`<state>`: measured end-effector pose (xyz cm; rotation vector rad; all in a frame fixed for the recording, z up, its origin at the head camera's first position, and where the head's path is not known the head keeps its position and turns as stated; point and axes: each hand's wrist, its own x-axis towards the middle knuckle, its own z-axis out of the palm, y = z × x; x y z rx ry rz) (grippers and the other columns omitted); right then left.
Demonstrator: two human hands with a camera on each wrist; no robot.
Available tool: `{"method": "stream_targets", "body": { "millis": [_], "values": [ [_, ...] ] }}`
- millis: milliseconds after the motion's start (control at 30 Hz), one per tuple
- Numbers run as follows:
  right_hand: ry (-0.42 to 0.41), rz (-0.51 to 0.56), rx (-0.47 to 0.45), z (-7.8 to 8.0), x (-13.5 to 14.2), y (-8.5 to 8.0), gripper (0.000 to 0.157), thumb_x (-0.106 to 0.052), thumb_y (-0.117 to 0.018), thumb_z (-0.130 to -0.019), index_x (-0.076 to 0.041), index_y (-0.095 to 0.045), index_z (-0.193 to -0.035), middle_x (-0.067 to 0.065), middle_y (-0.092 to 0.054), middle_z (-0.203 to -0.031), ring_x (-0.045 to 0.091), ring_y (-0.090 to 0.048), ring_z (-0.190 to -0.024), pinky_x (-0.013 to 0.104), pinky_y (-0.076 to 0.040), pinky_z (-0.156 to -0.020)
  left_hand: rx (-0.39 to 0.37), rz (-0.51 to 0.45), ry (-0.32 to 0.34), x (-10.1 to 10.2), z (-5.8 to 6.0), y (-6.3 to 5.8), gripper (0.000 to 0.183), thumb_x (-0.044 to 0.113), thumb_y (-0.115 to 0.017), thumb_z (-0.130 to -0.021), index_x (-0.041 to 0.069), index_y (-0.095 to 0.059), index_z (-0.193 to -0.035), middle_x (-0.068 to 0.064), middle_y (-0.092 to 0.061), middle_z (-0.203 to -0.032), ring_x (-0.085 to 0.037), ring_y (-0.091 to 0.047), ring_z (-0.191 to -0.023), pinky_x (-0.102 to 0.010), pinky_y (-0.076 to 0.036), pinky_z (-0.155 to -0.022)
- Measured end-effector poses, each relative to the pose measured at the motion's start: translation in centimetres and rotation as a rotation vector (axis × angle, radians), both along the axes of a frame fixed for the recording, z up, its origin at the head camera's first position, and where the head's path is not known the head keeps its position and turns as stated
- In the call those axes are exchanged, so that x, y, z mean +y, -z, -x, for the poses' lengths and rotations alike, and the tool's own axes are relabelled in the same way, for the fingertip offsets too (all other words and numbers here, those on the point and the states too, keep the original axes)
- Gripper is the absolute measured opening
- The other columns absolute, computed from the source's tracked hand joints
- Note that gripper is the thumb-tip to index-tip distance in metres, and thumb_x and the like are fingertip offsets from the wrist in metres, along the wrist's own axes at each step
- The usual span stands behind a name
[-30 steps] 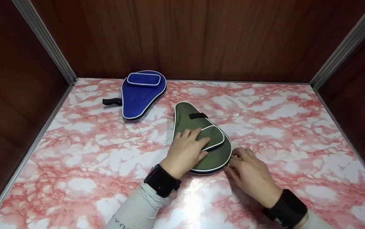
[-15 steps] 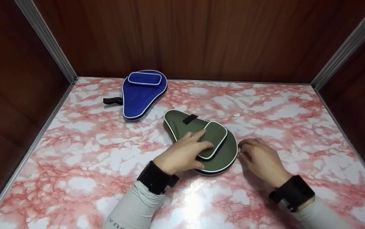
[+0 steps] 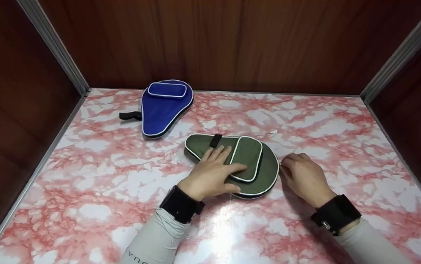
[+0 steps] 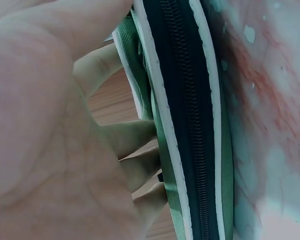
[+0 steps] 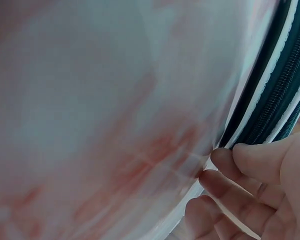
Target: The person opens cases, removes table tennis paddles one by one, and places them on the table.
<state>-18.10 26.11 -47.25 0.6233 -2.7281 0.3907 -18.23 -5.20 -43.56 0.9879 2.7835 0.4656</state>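
A green table tennis bat case (image 3: 269,167) with white piping lies flat, its narrow end to the left and its round end to the right. My left hand (image 3: 210,178) rests on it with extended fingers, the thumb near the front edge and the index finger on the raised pocket (image 3: 247,156). At the round end my right hand (image 3: 305,178) pinches the zipper pull between thumb and index finger; the fingertips mostly hide it. The zipper (image 4: 190,100) along the case's side has its teeth joined in the left wrist view.
A blue bat case (image 3: 162,113) with a black strap (image 3: 129,116) lies at the back left. Dark wood panels (image 3: 225,44) enclose the back and sides of the red-and-white marbled table (image 3: 327,128).
The green case has turned anticlockwise, its narrow end swinging left and towards me. My right hand has moved right and away from me along the round edge. The left hand stays on the case.
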Motion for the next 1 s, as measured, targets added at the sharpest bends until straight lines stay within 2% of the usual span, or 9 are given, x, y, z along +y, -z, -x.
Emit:
{"method": "stream_targets", "body": {
  "millis": [233,700,900,1000],
  "values": [
    [-0.009,-0.036,0.038,-0.5,-0.3,0.0,0.004,-0.001,-0.079,-0.095,-0.005,-0.08,-0.096,0.011,-0.071,-0.098,0.037,-0.064,-0.094,0.055,-0.059,-0.076,0.009,0.01,-0.004,-0.1,-0.1,0.0,0.068,0.054,-0.08,-0.097,0.033,-0.061,-0.159,-0.024,-0.031,-0.176,-0.046,-0.021,-0.166,-0.062,-0.011,-0.133],
    [0.019,-0.071,0.045,-1.2,-0.7,0.1,0.011,-0.004,-0.081,-0.096,-0.008,-0.075,-0.088,0.009,-0.066,-0.082,0.037,-0.063,-0.082,0.055,-0.056,-0.069,0.02,0.016,-0.006,0.1,-0.1,0.0,0.069,0.054,-0.082,-0.096,0.034,-0.062,-0.158,-0.024,-0.032,-0.176,-0.046,-0.022,-0.165,-0.062,-0.012,-0.133],
    [0.018,-0.064,0.029,-1.5,-0.9,0.0,0.016,-0.004,-0.08,-0.096,-0.01,-0.073,-0.084,0.009,-0.066,-0.08,0.037,-0.064,-0.081,0.054,-0.055,-0.071,0.054,0.006,0.003,0.0,-0.2,-0.2,0.068,0.053,-0.084,-0.095,0.031,-0.065,-0.156,-0.027,-0.036,-0.173,-0.047,-0.027,-0.163,-0.064,-0.018,-0.131],
    [0.015,-0.062,0.031,-1.7,-0.9,0.0,0.016,-0.004,-0.08,-0.096,-0.01,-0.072,-0.083,0.009,-0.067,-0.079,0.038,-0.064,-0.081,0.054,-0.055,-0.073,0.047,-0.002,0.006,0.0,-0.3,-0.2,0.068,0.052,-0.084,-0.094,0.031,-0.065,-0.156,-0.027,-0.035,-0.173,-0.048,-0.027,-0.163,-0.065,-0.017,-0.131]
  ]
}}
